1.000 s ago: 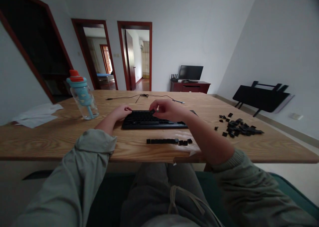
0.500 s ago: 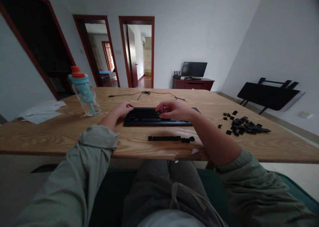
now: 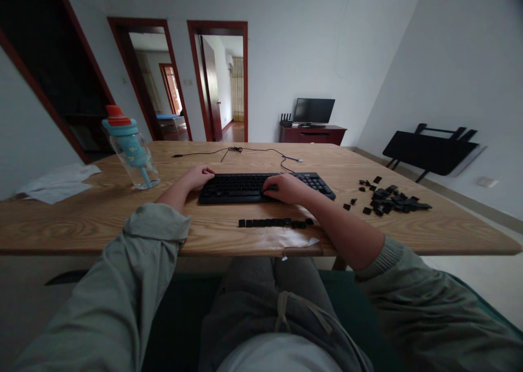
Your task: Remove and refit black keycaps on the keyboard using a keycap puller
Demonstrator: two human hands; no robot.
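On 1 light-brown wooden table (image 3: 212,231), a long black plastic keyboard (image 3: 237,185) is laid flat. Its left end is touched by the left hand (image 3: 199,176), with fingers curled. Over its near keys the right hand (image 3: 284,188) is placed, fingers narrow; whether anything is pinched cannot be told. In front, 1 row of small black keycaps (image 3: 269,223) is seen; others are heaped at right.
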